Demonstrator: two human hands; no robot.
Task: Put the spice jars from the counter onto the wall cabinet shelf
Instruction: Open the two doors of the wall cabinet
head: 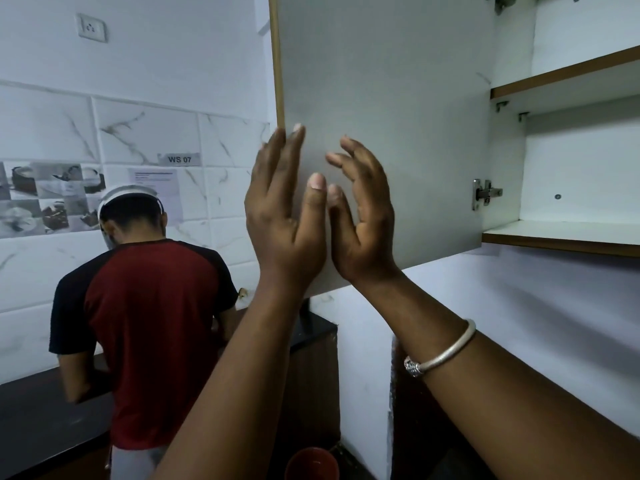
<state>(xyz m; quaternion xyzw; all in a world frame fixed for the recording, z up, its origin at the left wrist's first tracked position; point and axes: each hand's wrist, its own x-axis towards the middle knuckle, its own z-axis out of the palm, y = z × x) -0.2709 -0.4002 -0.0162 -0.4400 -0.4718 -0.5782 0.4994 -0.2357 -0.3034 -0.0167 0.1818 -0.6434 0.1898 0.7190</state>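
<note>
The wall cabinet door stands swung open, its pale inner face toward me. Both my hands are raised in front of it. My left hand is near the door's left edge, fingers extended upward, holding nothing. My right hand is beside it, palm toward the left hand, fingers slightly curled and apart, with nothing in it. A silver bangle sits on my right wrist. The cabinet's white shelves with brown edges are visible at right and look bare. No spice jars are in view.
Another person in a red and black shirt stands at the dark counter to the left, back toward me. A red-orange round container sits at the bottom. The tiled wall carries a "WS 07" label.
</note>
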